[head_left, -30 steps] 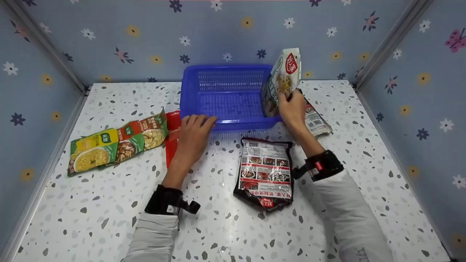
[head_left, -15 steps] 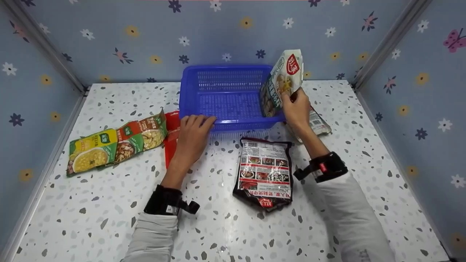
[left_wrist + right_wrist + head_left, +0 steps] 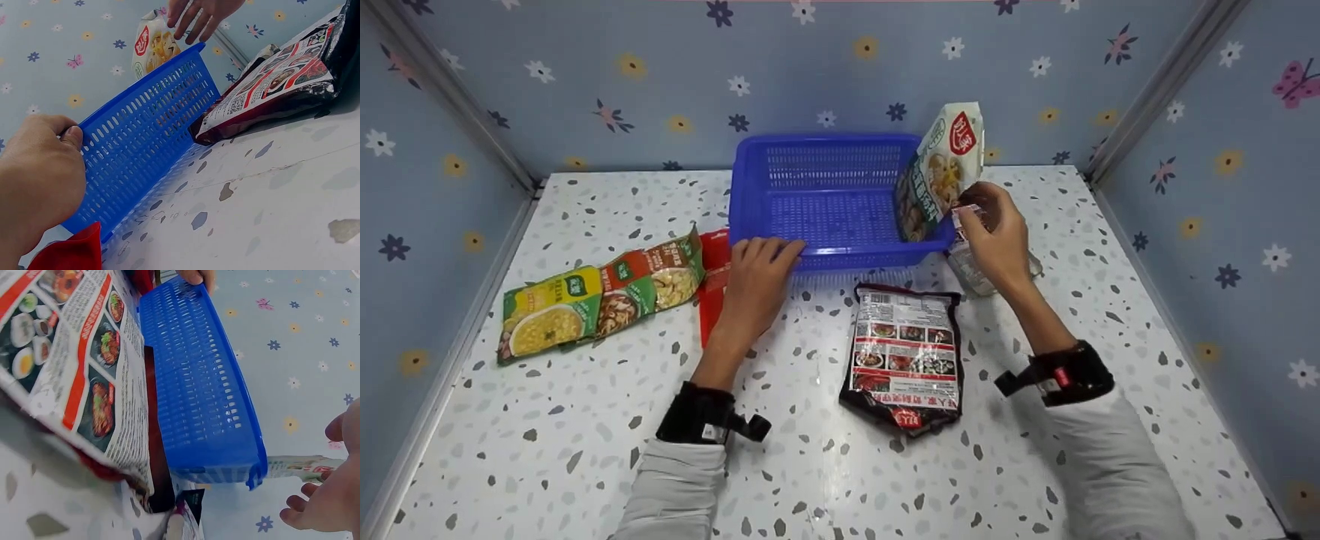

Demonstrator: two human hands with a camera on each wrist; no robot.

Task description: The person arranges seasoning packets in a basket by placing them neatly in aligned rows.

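Observation:
My left hand [image 3: 757,281] grips the front rim of a blue plastic basket [image 3: 847,253], its thumb [image 3: 72,136] against the outer wall. A white and dark-green food pouch [image 3: 949,169] stands upright in the basket's right end, its top leaning right above the rim. Beside that pouch is my right hand [image 3: 1001,240], with thumb and fingers apart and nothing between them. In the left wrist view its fingers [image 3: 191,19] are extended behind the basket. A flat packet [image 3: 971,274] lies on the table under my right hand, partly hidden by it.
A large black and red bag [image 3: 906,356] lies face down in front of the basket. To the left are overlapping yellow, orange and green soup packets [image 3: 553,311], with a red packet [image 3: 711,292] partly under my left hand. Flowered walls [image 3: 825,67] enclose the table.
My right hand has let go of the white and dark-green pouch and drawn back to the right. The pouch stays standing in the basket. My left hand has not moved.

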